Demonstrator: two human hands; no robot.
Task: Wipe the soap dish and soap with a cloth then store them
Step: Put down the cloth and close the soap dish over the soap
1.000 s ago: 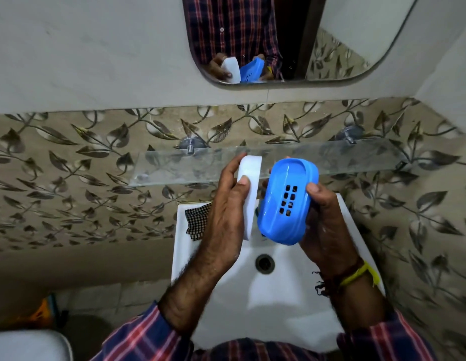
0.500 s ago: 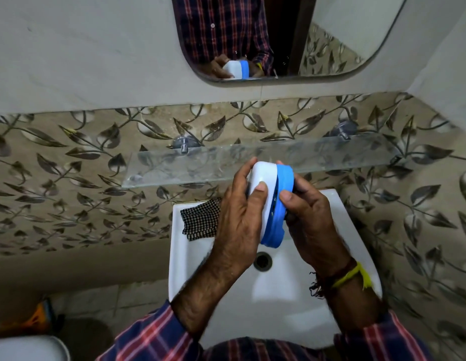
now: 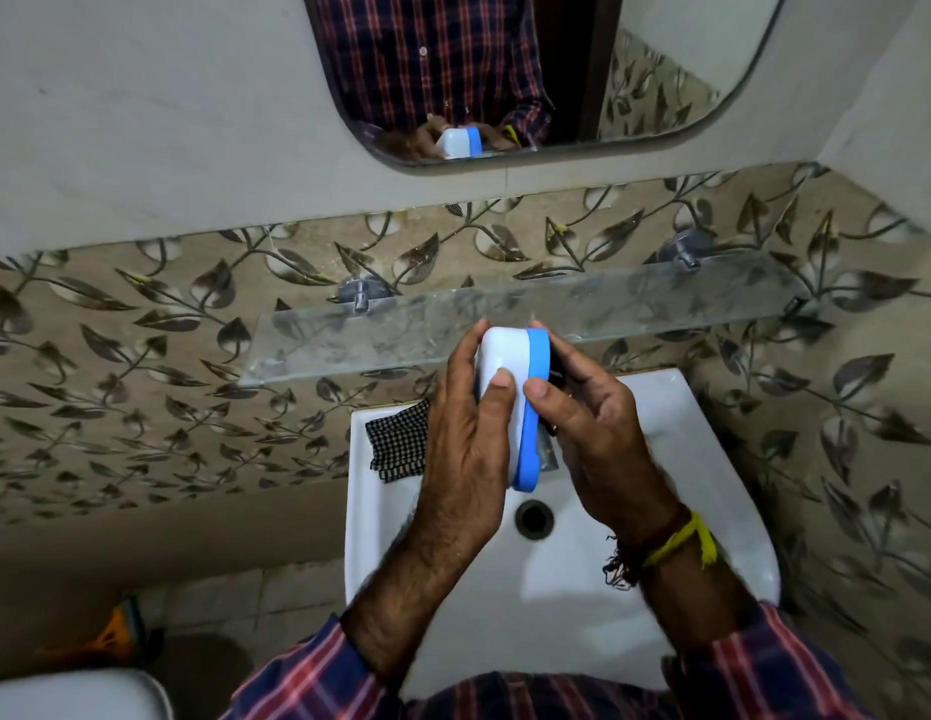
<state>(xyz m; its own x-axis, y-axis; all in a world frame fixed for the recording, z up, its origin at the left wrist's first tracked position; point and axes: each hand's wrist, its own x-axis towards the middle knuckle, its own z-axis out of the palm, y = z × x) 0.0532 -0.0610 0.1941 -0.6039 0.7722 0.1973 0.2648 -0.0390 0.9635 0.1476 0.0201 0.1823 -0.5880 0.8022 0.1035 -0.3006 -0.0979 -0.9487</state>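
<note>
A white soap bar (image 3: 497, 358) sits pressed into the blue soap dish (image 3: 532, 407), both held on edge over the white sink (image 3: 702, 449). My left hand (image 3: 466, 433) grips the soap side with the thumb on the white bar. My right hand (image 3: 593, 423) holds the dish from the back, thumb on its blue rim. A black-and-white checked cloth (image 3: 398, 446) lies on the sink's back left corner, partly hidden behind my left hand.
A glass shelf (image 3: 634, 309) on two metal brackets runs along the leaf-patterned wall just above the hands. A mirror (image 3: 505, 70) hangs higher up. The sink drain (image 3: 533, 518) lies below the dish. A white toilet edge (image 3: 73, 693) shows at the bottom left.
The soap and the dish were apart one second ago; the hands brought them together, and the soap now rests inside the dish, still held on edge.
</note>
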